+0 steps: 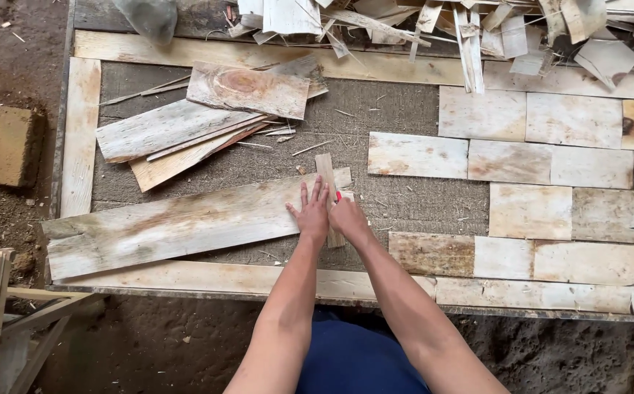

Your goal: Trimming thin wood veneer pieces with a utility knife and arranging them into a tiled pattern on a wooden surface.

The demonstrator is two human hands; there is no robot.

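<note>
Rough wood-framed tabletop [81,131]: your left hand [312,214] presses flat, fingers spread, on a long pale veneer sheet [171,226]; your right hand [348,217] grips a small red tool [338,195].

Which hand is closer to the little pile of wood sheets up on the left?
Left. The left hand lies flat on the long veneer sheet, below-right of the pile of wood sheets. The right hand sits farther right, gripping a red-handled tool.

Framed workbench [82,131] w/ long veneer sheet [178,222], stacked veneer pcs [207,117], laid tiles [550,168]
</note>
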